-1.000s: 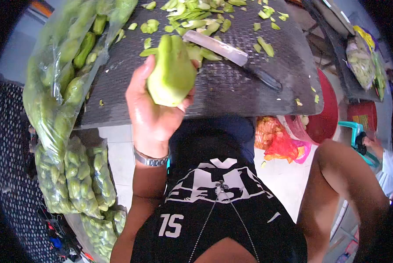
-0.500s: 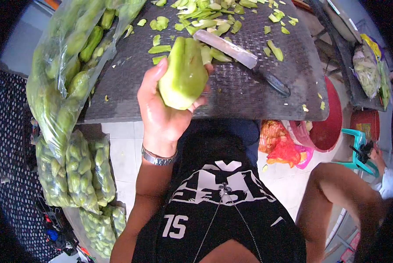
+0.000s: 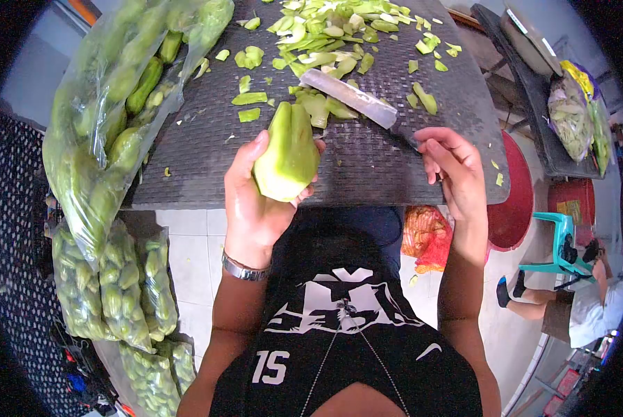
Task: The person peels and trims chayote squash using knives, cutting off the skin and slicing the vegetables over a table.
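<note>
A pale green, mostly peeled fruit [image 3: 286, 156], ridged lengthwise like a chayote, rests in my left hand [image 3: 252, 201]. The fingers curl round it, and its flat cut end faces me. To the right, my right hand [image 3: 454, 163] is at the dark handle of a knife [image 3: 353, 101], with curled fingers that hide much of the handle. The wide blade lies across the woven black tabletop [image 3: 207, 153], pointing away to the left. Peelings [image 3: 339, 28] are heaped at the far side, and several loose pieces lie around the blade.
A clear plastic bag of green fruits [image 3: 89, 153] covers the table's left side. More filled bags [image 3: 124, 292] stand on the floor. Below the table's right edge are a red tub [image 3: 516, 201] and an orange net bag [image 3: 422, 240]. A person [image 3: 596, 313] sits beyond a teal stool [image 3: 551, 236].
My right hand has come up from beside my body to the knife handle. My left hand keeps hold of the fruit. The view has shifted slightly.
</note>
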`<move>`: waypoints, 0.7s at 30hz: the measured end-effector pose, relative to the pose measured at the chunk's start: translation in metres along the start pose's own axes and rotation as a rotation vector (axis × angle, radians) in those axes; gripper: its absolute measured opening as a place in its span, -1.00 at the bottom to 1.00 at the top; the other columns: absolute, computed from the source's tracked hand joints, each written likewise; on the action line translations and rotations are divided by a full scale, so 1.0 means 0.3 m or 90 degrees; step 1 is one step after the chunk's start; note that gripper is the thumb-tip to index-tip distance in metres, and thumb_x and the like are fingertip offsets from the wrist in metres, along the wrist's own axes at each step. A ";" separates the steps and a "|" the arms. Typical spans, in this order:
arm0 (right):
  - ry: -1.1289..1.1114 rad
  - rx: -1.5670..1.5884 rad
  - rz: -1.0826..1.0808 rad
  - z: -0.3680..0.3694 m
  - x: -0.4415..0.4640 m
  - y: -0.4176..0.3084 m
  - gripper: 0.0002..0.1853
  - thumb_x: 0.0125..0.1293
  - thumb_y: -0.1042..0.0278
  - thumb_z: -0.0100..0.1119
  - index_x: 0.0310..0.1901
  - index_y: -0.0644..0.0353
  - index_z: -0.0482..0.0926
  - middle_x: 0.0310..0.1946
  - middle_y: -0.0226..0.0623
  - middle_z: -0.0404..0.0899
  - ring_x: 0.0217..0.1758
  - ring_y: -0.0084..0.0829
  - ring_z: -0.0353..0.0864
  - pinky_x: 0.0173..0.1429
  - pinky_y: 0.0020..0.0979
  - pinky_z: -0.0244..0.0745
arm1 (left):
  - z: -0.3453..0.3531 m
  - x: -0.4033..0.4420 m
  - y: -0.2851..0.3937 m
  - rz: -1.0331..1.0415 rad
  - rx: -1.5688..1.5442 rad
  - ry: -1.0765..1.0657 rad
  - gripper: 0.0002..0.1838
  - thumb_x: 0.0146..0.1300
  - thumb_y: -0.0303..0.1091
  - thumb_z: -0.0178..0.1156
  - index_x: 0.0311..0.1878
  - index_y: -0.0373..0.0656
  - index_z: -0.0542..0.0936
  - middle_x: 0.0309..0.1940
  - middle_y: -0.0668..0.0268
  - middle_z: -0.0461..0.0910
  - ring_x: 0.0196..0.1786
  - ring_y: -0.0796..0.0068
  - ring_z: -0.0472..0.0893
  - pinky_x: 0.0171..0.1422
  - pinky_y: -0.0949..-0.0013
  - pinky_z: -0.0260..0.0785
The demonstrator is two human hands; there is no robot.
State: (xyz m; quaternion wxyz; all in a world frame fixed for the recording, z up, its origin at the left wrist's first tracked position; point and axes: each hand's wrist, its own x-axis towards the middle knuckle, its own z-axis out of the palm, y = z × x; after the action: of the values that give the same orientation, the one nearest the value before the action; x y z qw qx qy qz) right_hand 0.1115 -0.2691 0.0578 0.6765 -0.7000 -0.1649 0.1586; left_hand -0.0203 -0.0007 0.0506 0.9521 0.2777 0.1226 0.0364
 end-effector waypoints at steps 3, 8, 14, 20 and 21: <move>0.069 -0.397 -0.106 0.001 0.033 0.020 -0.61 0.37 0.25 0.39 0.12 0.29 0.64 -0.14 -0.22 0.68 -0.20 -0.38 0.64 -0.12 -0.38 0.54 | -0.002 0.009 -0.011 0.034 0.020 0.041 -0.33 0.43 0.13 0.12 0.38 -0.22 0.48 0.08 -0.07 0.64 -0.18 0.10 0.70 -0.26 0.26 0.60; 0.067 -0.751 -0.294 0.039 0.113 0.092 -0.36 0.16 0.08 0.54 0.17 0.29 0.57 0.02 0.04 0.62 0.13 0.10 0.59 0.24 -0.08 0.49 | 0.006 0.000 -0.005 0.014 0.023 0.038 -0.32 0.44 0.13 0.10 0.36 -0.27 0.49 0.06 -0.05 0.66 -0.12 0.06 0.72 -0.22 0.23 0.65; 0.027 -0.644 -0.240 0.038 0.187 0.106 -0.48 0.30 0.16 0.45 0.15 0.33 0.55 -0.06 0.06 0.62 0.02 0.03 0.64 0.13 -0.13 0.53 | -0.035 0.017 -0.017 -0.010 0.030 0.073 -0.33 0.46 0.14 0.09 0.37 -0.25 0.48 0.11 -0.04 0.65 -0.06 0.03 0.70 -0.14 0.21 0.61; 0.035 -0.156 -0.152 0.106 0.097 -0.070 -0.60 0.38 0.25 0.41 0.07 0.27 0.47 -0.26 -0.48 0.53 -0.12 -0.68 0.51 -0.07 -0.55 0.39 | -0.002 0.046 -0.041 -0.015 0.013 0.061 -0.34 0.49 0.10 0.06 0.41 -0.24 0.45 0.16 -0.04 0.63 0.09 -0.07 0.67 -0.02 0.16 0.61; 0.030 -0.165 -0.124 0.103 0.089 -0.062 -0.62 0.38 0.27 0.40 0.06 0.26 0.48 -0.29 -0.49 0.51 -0.17 -0.69 0.49 -0.12 -0.56 0.37 | -0.003 0.043 -0.045 -0.033 0.001 0.041 -0.35 0.49 0.10 0.05 0.41 -0.22 0.45 0.16 -0.03 0.63 0.09 -0.07 0.68 -0.02 0.14 0.62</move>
State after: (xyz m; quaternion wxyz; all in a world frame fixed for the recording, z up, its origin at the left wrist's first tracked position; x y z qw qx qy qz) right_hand 0.1216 -0.2291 0.0752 0.5961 -0.7660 -0.2349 0.0529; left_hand -0.0080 -0.0099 0.0397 0.9479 0.2742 0.1606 0.0207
